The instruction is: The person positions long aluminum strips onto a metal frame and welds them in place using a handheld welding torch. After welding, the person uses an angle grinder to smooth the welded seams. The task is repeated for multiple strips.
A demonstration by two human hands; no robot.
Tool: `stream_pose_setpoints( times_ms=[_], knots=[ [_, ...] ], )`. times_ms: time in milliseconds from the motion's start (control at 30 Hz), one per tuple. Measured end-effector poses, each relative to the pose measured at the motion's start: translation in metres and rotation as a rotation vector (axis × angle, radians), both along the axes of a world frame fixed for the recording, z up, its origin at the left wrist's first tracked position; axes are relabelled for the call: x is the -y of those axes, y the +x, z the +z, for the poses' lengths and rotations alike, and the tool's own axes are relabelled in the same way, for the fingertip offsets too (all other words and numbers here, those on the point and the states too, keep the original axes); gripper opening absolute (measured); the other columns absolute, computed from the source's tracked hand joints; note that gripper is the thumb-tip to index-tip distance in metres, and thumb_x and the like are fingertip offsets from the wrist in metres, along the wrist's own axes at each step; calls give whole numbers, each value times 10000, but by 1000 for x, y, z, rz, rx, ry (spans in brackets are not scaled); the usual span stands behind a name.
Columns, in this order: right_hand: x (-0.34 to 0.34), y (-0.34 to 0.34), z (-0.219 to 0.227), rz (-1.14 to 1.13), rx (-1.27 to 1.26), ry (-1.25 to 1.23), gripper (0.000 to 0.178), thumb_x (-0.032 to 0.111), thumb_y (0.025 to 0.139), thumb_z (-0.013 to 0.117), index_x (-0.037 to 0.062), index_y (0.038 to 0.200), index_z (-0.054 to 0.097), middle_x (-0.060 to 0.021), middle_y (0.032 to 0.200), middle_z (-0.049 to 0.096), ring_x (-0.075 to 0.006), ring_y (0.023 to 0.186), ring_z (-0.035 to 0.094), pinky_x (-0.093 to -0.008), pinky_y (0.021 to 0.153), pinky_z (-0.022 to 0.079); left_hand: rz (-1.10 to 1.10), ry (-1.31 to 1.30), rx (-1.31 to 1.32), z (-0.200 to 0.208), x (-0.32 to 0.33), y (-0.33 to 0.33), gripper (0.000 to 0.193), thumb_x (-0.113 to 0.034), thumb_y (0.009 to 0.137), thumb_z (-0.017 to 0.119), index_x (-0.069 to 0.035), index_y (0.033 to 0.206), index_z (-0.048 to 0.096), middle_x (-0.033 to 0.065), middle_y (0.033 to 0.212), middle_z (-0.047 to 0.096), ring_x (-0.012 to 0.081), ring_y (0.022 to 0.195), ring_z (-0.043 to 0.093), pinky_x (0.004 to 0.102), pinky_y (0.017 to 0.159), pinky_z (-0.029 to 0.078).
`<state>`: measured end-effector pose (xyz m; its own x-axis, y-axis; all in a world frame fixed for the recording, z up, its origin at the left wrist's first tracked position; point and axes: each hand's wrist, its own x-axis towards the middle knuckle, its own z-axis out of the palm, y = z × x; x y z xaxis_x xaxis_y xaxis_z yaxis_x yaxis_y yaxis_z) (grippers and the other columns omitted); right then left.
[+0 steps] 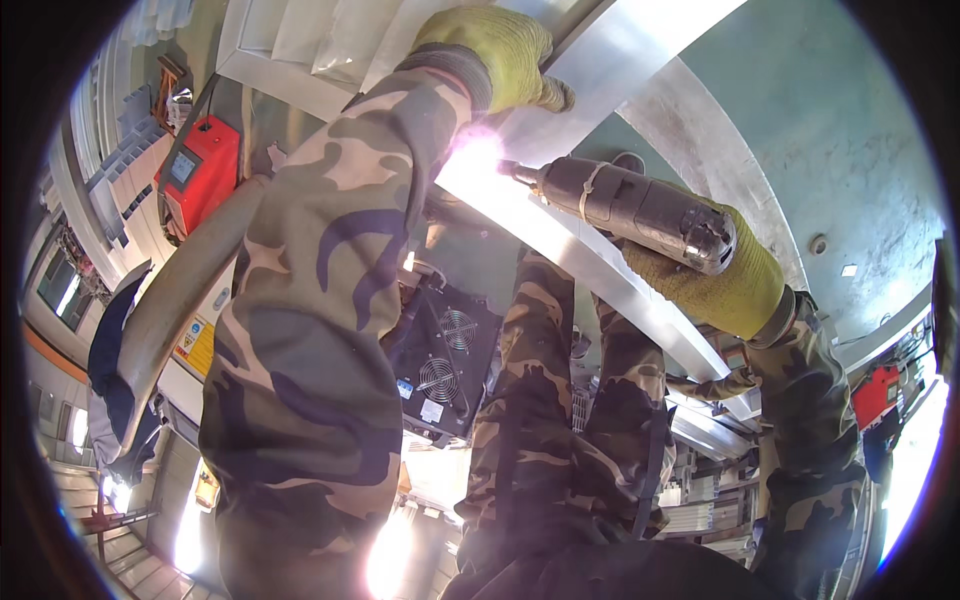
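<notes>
Gripping dark torch (640, 212) in right hand (735, 285), with left hand (492, 60) at metal frame (625, 80) near bright flare (475, 155), can't tell how closed, might scorch left sleeve (315, 320) through any torch drift.

Workwear, seen from where I stand: camouflage sleeves (320, 300) in olive, tan, brown and dark blue-purple; matching trousers (535, 365). Left hand (490, 55) and right hand (740, 285): yellow-green gloves, dark-grey cuffs (775, 320), stained surfaces.
</notes>
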<state>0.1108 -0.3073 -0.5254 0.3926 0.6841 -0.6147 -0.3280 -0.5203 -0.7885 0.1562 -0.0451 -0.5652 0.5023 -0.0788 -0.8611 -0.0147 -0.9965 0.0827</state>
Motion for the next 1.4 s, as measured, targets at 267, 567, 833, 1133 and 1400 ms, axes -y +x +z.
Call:
stream_pose_setpoints(
  times_ms=[267, 567, 833, 1133, 1400],
  knots=[
    [0, -4, 0, -44, 3, 43, 284, 179, 888, 813, 23, 1113, 735, -122, 980, 777, -221, 886, 769, -336, 807, 612, 21, -7, 36, -13, -3, -4, 685, -674, 858, 709, -94, 1224, 718, 130, 1169, 749, 330, 1116, 702, 456, 980, 536],
    [6, -3, 2, 27, 65, -8, 310, 170, 896, 804, 24, 1156, 720, -114, 987, 776, -210, 894, 769, -332, 807, 612, 12, -16, -7, 5, 3, 2, 694, -685, 884, 676, -96, 1250, 701, 122, 1206, 738, 323, 1144, 694, 456, 998, 532],
    [12, -9, -5, -9, 1, 13, 335, 139, 901, 791, 18, 1200, 701, -119, 1036, 772, -188, 927, 763, -320, 834, 608, 7, 44, -47, 11, 11, 5, 678, -674, 886, 685, -91, 1231, 708, 135, 1187, 739, 319, 1140, 696, 450, 995, 528],
    [17, -10, -4, -2, -14, -18, 328, 133, 893, 801, 11, 1183, 705, -117, 1030, 773, -195, 905, 764, -325, 821, 614, -50, 53, -6, -3, 3, -3, 703, -696, 889, 670, -78, 1223, 706, 136, 1178, 741, 315, 1143, 696, 450, 991, 528],
    [27, -15, -8, 3, 70, -21, 323, 133, 899, 799, 5, 1177, 696, -111, 1035, 766, -182, 907, 751, -316, 829, 609, 24, 87, -43, -6, 7, 2, 694, -698, 872, 688, -116, 1250, 692, 98, 1199, 731, 297, 1144, 696, 446, 1012, 535]
  ],
)
